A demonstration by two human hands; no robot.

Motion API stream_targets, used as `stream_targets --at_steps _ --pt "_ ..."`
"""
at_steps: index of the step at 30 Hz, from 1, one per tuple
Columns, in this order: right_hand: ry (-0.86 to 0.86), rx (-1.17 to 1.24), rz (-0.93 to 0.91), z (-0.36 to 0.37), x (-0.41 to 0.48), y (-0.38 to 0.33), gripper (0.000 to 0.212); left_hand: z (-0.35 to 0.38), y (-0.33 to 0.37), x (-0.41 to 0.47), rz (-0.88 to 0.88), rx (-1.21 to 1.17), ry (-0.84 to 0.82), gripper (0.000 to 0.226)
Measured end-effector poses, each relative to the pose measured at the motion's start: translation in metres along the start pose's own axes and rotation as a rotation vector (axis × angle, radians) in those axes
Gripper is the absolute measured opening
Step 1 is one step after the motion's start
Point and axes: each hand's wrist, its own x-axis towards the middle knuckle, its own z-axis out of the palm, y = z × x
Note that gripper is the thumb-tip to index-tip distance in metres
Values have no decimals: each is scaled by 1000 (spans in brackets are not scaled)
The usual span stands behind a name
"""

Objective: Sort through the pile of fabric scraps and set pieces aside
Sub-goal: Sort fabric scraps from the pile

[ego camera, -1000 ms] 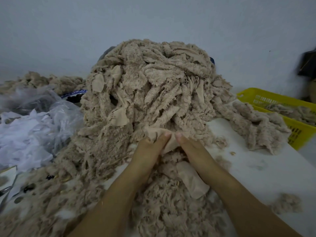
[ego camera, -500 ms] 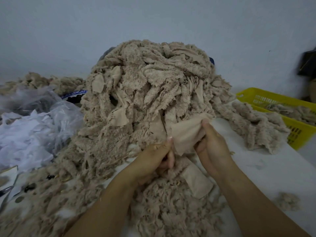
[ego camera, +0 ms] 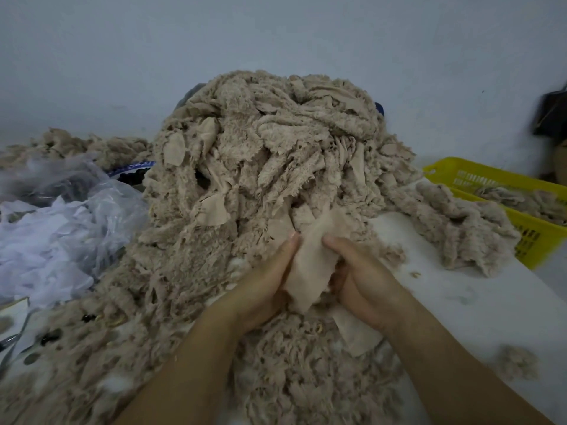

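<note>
**Both hands on one scrap at the foot of the pile**

Left hand and right hand each grip the same smooth beige scrap, thumbs on its side edges, fingers curled under it and mostly hidden. The scrap is held just above the near slope of the pile of fuzzy beige offcuts, its top end still touching the heap. The pile sits on a white table. A yellow basket holding more offcuts is at the right edge, and a clear plastic bag of white scraps is on the left.
</note>
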Motion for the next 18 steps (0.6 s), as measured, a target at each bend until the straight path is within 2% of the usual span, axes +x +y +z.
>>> stream_targets --at_steps 3,7,10,12,14,16,18 --pt "-135 -97 56 4 -4 6 35 -6 7 1 0 -219 144 45" --pt "-122 -233 164 1 -4 11 14 -17 13 2 82 -400 279 24" --pt "-154 -481 203 4 -8 12 14 -19 14 1 107 -510 266 25" --pt "-179 -557 210 5 -9 12 18 -19 14 1 91 -572 210 33" --pt "-243 -471 191 4 -6 13 19 -20 16 -1 59 -642 133 45" --pt "-239 -303 160 3 -3 13 37 -19 19 -3 45 -642 86 47" --pt "-231 -237 113 5 -3 11 54 -16 18 -4 65 -587 55 39"
